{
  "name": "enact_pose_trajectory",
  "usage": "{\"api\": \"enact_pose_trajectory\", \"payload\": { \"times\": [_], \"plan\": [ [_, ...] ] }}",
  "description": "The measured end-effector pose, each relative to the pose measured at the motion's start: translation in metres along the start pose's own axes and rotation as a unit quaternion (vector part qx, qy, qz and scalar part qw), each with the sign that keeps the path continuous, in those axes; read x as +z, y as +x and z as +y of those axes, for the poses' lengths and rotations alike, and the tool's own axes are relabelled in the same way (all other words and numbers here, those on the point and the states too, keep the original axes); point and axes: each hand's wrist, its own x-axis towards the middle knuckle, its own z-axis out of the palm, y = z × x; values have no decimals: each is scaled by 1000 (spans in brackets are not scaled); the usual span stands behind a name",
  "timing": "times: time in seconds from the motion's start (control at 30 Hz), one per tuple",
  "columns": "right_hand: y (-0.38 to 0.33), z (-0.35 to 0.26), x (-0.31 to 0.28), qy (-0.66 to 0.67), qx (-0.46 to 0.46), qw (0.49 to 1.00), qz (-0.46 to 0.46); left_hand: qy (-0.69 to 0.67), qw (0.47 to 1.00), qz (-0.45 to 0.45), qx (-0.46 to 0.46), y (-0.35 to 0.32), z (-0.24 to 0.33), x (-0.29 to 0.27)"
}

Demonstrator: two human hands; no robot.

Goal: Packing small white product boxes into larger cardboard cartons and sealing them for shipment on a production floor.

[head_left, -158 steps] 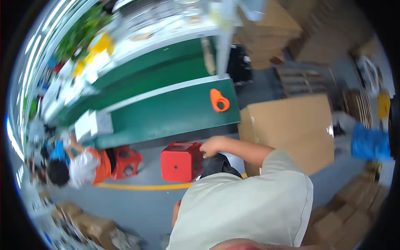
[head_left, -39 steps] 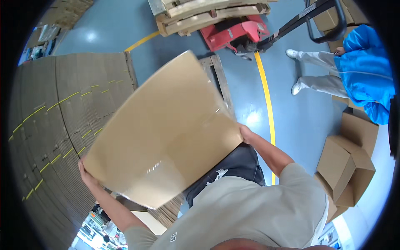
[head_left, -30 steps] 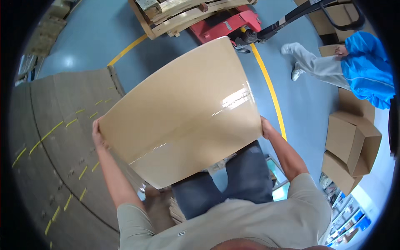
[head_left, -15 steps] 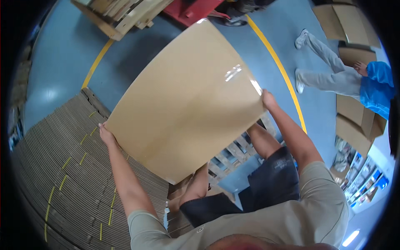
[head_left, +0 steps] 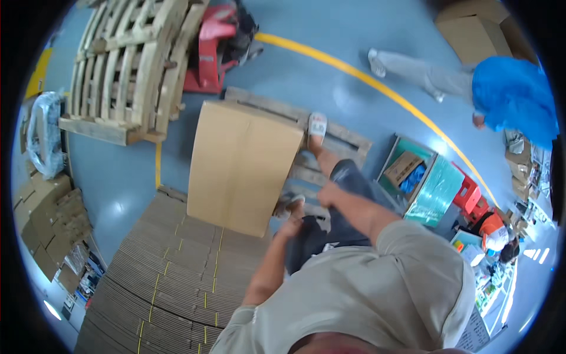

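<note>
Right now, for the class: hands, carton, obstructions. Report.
Left hand, right hand: off the carton. Carton apparently on wooden pallet. Possibly in the way: foot beside it.

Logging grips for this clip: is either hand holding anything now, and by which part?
Nothing is visibly held: the left hand and right hand are both clear of the cardboard box.

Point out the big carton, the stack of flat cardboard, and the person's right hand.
Big carton (head_left: 243, 168): head view, middle of its broad upper face.
Stack of flat cardboard (head_left: 184, 280): head view, on its ridged sheet edges.
Right hand (head_left: 331, 194): head view, middle of the hand.
</note>
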Motion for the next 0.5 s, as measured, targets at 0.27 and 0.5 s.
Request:
{"api": "enact_pose_trajectory", "payload": {
  "times": [0.27, 0.5],
  "plan": [
    [-151, 64, -308, 306, -121, 916, 228, 207, 966, -140, -73, 146, 201, -147],
    [-317, 326, -248, 440, 276, 702, 487, 246, 928, 164, -229, 236, 218, -369]
  ]
}}
